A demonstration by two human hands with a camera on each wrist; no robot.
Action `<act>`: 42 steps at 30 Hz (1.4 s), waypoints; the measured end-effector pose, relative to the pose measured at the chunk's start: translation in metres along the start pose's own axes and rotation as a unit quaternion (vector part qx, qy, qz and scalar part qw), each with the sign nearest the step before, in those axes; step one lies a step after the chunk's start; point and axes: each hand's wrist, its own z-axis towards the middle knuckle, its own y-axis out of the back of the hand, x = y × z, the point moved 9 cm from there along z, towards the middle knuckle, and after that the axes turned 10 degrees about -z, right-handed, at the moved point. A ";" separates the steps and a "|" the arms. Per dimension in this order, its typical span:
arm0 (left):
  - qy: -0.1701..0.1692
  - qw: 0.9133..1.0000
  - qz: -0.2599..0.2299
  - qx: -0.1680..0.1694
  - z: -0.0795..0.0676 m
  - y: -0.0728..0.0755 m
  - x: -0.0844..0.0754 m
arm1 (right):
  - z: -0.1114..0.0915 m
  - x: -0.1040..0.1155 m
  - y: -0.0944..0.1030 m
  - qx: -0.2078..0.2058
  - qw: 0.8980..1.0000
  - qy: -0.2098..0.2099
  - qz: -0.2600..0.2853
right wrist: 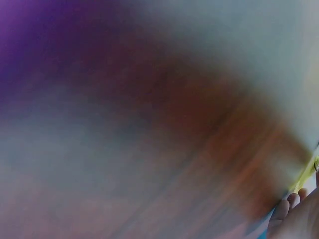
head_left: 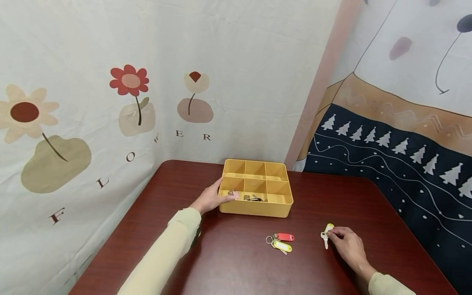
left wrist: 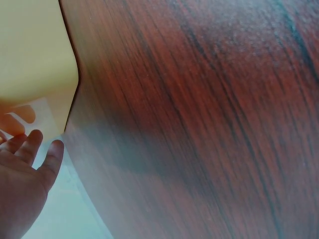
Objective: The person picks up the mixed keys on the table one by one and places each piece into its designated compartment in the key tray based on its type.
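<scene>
My left hand point(head_left: 211, 199) holds the front left corner of a yellow compartment box point(head_left: 254, 209), its thumb at the front rim and its fingers along the left side. In the left wrist view, several fingertips point(left wrist: 55, 154) show beside the box wall point(left wrist: 35, 55). Between thumb and fingers, my right hand point(head_left: 348, 246) pinches a key point(head_left: 325, 240) with a yellow tag point(head_left: 329, 228), low over the table. A pink-tagged key point(head_left: 235, 194) lies in the front left compartment, and dark-looking keys point(head_left: 254, 198) lie in the front middle one. The right wrist view is mostly blurred.
Between the hands, in front of the box, lies a small group of keys with a red tag point(head_left: 285, 237) and a yellow tag point(head_left: 282, 246). The brown table point(head_left: 236, 266) meets printed curtains point(head_left: 243, 82) at its back and sides.
</scene>
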 end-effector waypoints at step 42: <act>-0.001 0.999 -0.032 0.002 -0.001 -0.002 0.000 | 0.068 0.060 0.013 -0.080 0.977 -0.098 0.172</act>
